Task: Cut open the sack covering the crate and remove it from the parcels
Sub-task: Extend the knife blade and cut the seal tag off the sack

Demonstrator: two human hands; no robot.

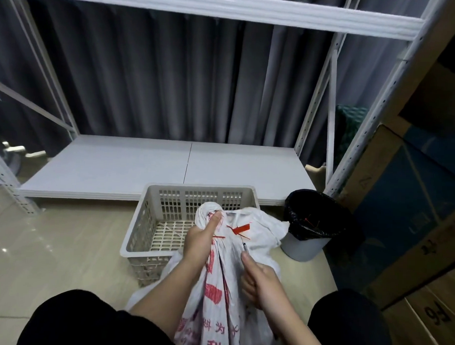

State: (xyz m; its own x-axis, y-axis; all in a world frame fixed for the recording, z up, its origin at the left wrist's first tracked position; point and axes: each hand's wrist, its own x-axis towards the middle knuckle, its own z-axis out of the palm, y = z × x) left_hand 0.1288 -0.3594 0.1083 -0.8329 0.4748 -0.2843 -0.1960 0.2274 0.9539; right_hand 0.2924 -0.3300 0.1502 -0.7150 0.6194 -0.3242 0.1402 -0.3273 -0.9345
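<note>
Crouched low, a person's left hand grasps the gathered neck of a white woven sack printed in red, while the right hand clenches a small cutter, its tip just below the red seal tag. Beyond the left hand sits a white plastic crate. A black-lined bin stands past the right hand, before white shelving.

Glossy floor, crate, bin, low shelf
</note>
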